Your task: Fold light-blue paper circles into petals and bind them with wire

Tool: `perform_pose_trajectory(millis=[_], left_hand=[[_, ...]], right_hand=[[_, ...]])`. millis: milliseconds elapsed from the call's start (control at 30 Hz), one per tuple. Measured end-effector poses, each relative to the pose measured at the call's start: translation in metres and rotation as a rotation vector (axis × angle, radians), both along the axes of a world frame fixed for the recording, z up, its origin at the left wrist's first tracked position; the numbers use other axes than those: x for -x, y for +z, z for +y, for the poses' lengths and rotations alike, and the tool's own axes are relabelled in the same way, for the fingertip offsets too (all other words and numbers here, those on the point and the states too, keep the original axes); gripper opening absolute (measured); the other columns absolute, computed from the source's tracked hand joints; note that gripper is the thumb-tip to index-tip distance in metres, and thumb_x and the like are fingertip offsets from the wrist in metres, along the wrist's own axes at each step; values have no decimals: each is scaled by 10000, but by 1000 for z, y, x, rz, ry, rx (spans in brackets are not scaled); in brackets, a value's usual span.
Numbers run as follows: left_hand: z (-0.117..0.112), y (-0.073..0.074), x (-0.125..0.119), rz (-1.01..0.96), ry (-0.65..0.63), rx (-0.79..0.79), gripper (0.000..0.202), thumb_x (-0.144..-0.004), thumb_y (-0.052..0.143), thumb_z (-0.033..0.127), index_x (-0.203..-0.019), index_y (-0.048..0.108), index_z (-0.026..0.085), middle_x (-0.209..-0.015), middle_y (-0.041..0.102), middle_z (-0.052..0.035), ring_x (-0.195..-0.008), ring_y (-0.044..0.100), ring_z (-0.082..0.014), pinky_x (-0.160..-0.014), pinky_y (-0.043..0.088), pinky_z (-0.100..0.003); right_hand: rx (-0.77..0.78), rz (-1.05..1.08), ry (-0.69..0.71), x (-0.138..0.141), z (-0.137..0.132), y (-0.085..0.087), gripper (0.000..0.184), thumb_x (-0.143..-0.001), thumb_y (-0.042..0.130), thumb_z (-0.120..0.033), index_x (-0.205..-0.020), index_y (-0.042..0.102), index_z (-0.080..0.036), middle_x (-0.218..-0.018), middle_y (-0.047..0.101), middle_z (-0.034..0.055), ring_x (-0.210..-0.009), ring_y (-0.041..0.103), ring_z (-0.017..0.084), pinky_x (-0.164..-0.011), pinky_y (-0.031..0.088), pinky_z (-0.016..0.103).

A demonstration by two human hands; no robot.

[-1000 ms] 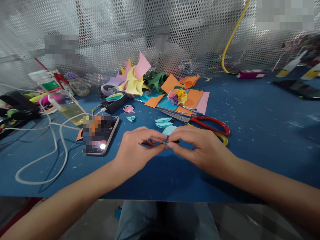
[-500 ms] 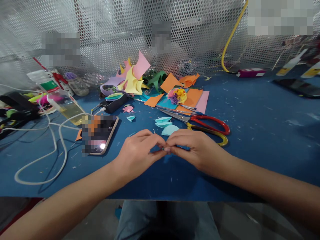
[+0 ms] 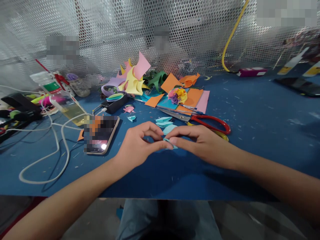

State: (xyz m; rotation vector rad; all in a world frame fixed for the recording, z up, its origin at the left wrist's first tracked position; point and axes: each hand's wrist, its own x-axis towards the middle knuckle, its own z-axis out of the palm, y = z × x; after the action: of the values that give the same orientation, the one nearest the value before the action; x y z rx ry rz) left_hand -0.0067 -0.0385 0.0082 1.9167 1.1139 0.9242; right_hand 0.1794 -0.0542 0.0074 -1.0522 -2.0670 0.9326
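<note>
My left hand (image 3: 136,146) and my right hand (image 3: 200,143) meet fingertip to fingertip over the blue table (image 3: 250,133), both pinching one small light-blue paper piece (image 3: 171,143). Just beyond the fingers lie three folded light-blue paper petals (image 3: 163,122). Red and yellow-handled scissors (image 3: 200,121) lie shut behind my right hand. A small multicoloured paper flower (image 3: 177,95) rests on orange and pink sheets farther back.
A phone (image 3: 98,134) lies face up left of my left hand, with a white cable (image 3: 57,146) looping to the left. A pile of coloured paper scraps (image 3: 135,80) sits at the back centre. A perforated metal screen (image 3: 175,33) closes off the table's far side.
Both hands have shifted slightly away from me and their fingers have spread a little; the light-blue piece now shows between the fingertips.
</note>
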Motion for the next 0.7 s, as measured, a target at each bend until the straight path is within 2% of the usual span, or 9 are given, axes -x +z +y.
perform_pose_trajectory(millis=[67,133,233,367,533,700], left_hand=[[1,4,0,-68,29,110,271,-577,773,279,-716,579,151,-563,653,11,-483,599,-104,-407,445,-153],[1,6,0,-118,39,150,269,-574,774,276,-705,579,146,-559,651,5,-484,602,-110,-422,465,-167],[1,5,1,-141,44,118,256,-586,767,278,-706,587,142,-585,651,-2,-504,606,-115,-410,455,-169],[1,3,1,-127,30,19,254,-590,768,251,-748,599,147,-646,660,-5,-593,629,-123,-381,406,-144],[2,3,2,-211,-22,26,235,-631,743,201,-806,591,164,-742,687,-9,-718,653,-126,-506,490,-152],[3,4,2,-330,-51,34,189,-643,737,164,-769,595,156,-779,705,-22,-743,663,-127,-651,548,-197]], right_hand=[[21,20,-39,-1,0,2,207,-836,516,-361,-942,647,-241,-915,680,-7,-826,625,141,-707,496,236],[18,24,-39,-2,-1,2,228,-805,557,-371,-968,641,-236,-945,678,5,-862,626,157,-726,506,249],[-39,11,-48,-2,-3,2,227,-766,606,-362,-952,639,-236,-946,676,7,-872,624,167,-748,509,263],[-183,-24,-128,0,-3,-2,142,-770,603,-304,-885,632,-226,-870,674,7,-796,622,156,-717,505,264],[-359,-3,-99,1,0,-7,109,-767,615,-253,-863,616,-202,-848,666,15,-794,615,143,-734,491,258],[-401,39,-98,1,0,-6,121,-750,629,-209,-869,610,-201,-852,669,29,-809,621,153,-745,499,275]])
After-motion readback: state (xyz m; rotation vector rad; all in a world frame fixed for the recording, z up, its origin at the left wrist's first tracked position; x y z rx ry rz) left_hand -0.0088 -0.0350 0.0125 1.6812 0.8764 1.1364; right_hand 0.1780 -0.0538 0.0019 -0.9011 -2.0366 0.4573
